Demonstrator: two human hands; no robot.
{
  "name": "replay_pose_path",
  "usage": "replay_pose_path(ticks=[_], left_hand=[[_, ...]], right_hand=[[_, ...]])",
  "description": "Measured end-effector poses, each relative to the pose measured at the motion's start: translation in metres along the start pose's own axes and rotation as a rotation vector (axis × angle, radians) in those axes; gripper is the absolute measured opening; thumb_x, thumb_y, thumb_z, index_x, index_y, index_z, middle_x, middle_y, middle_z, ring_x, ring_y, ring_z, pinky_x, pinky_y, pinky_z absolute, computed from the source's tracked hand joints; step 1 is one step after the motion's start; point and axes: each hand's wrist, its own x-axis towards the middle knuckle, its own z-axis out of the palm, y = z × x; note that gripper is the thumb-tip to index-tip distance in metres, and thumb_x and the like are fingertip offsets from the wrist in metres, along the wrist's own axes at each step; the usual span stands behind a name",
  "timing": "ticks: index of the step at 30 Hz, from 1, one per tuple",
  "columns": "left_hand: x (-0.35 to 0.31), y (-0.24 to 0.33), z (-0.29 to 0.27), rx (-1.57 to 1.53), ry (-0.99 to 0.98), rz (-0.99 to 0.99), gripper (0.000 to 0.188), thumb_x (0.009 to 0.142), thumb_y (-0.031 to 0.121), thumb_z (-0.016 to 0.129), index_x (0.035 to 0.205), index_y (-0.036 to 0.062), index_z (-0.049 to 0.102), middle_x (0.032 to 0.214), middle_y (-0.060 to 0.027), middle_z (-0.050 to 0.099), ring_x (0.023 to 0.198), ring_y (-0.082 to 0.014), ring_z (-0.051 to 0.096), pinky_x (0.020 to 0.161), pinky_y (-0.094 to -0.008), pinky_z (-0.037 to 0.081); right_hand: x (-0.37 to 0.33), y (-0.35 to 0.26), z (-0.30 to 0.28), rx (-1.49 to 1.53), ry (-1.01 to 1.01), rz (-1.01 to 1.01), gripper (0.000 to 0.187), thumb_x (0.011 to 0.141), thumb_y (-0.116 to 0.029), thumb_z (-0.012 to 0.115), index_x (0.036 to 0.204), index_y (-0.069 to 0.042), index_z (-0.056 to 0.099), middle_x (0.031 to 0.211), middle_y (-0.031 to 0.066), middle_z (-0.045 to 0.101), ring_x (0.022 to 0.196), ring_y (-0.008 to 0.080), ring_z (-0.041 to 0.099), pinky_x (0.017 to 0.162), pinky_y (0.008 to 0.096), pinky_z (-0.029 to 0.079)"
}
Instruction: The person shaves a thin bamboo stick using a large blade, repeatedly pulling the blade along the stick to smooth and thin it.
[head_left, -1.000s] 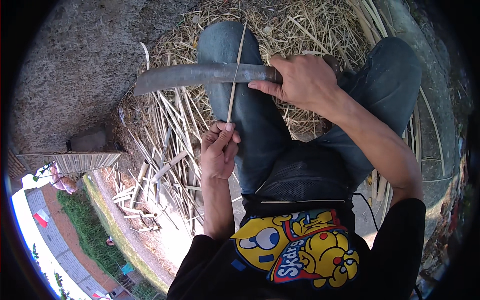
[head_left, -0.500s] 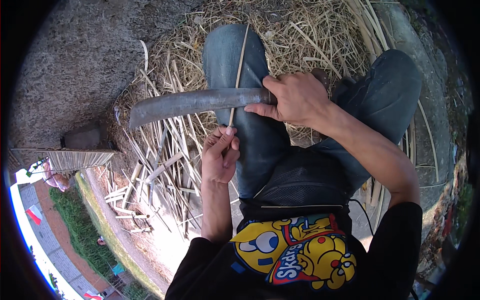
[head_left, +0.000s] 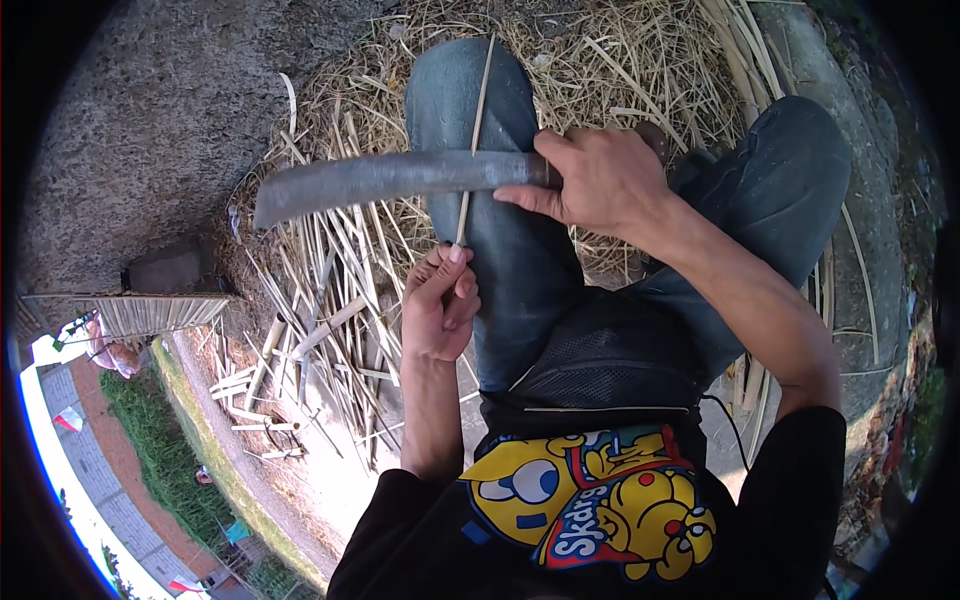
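Hands at work over the lap, and it's close, careful stuff. Right hand (head_left: 600, 180) is wrapped tight around the handle end of a long, curved, dull grey metal blade (head_left: 400, 178), its grip closed on it, index finger stretched along the near edge. That blade runs level across the picture, its rounded tip out to the person's left over the litter, its middle crossing above the left blue denim knee (head_left: 470, 100).

Left hand (head_left: 438, 308) sits just below the blade, grip pinched shut on the lower end of a thin pale bamboo strip (head_left: 478, 100), thumb and fingertips meeting at the top of the fist. The strip stands nearly upright in the picture, rising from that pinch, passing the blade where it crosses the knee, and carrying on up past the thigh towards the straw. Whether it runs over or under the blade, I cannot tell.

Underneath it all, a heap of dry yellow straw and shavings (head_left: 620, 60), and a scatter of split pale bamboo slats (head_left: 330, 300) on the ground to the left. Rough grey concrete ground (head_left: 150, 130) spreads beyond.
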Motion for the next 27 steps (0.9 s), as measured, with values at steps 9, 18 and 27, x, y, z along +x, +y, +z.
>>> replay_pose_path(ticks=[9,18,27], left_hand=[[0.002,-0.001,-0.003,0.008,-0.022,0.003,0.016,0.103,0.018,0.063,0.1,0.0025,0.068,0.063,-0.0022,0.056,0.036,-0.0046,0.029,0.038,-0.0219,0.019],[0.002,-0.001,-0.009,0.002,-0.028,-0.002,0.019,0.104,0.019,0.06,0.102,0.0026,0.068,0.061,-0.0006,0.054,0.037,-0.0041,0.029,0.037,-0.0218,0.019],[0.004,0.003,-0.018,-0.156,-0.15,-0.106,0.024,0.109,0.026,0.05,0.105,0.0047,0.06,0.063,0.0033,0.047,0.039,-0.0038,0.03,0.039,-0.021,0.021]], right_hand=[[-0.009,-0.013,0.004,-0.021,0.039,-0.08,0.076,0.091,-0.077,0.05,0.08,-0.004,0.067,0.053,0.014,0.061,0.054,0.0341,0.069,0.053,0.0453,0.056],[0.014,0.024,-0.034,0.101,0.161,0.184,0.073,0.092,-0.074,0.055,0.079,-0.003,0.067,0.048,0.0106,0.057,0.049,0.0324,0.066,0.048,0.0421,0.054],[-0.011,0.004,-0.001,0.058,0.057,-0.035,0.076,0.089,-0.077,0.054,0.08,-0.002,0.066,0.05,0.0142,0.057,0.052,0.0342,0.067,0.051,0.045,0.054]])
